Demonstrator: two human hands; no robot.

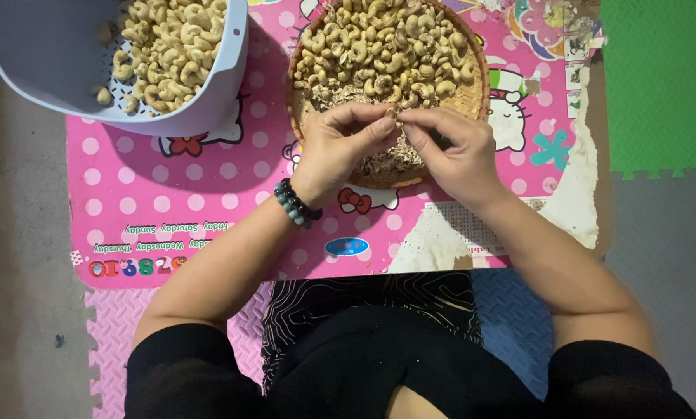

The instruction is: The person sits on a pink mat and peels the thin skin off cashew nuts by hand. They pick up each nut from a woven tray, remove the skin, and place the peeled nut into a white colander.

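Observation:
My left hand (340, 147) and my right hand (453, 151) meet over the near half of a round woven tray (476, 81). Their fingertips pinch one small cashew nut (392, 115) between them. The tray holds a heap of unpeeled cashews (387, 46) at its far side and a pile of brown skin flakes (387, 164) under my hands. A beaded bracelet (295, 203) is on my left wrist. To the far left stands a pale grey plastic basket (45, 54) partly filled with pale peeled cashews (173, 46).
A pink polka-dot mat (177, 186) with cartoon prints lies under tray and basket, its right side worn through. Pink and blue foam tiles (111, 326) lie near me, green foam tiles (658, 85) at the far right. Grey floor runs along the left edge.

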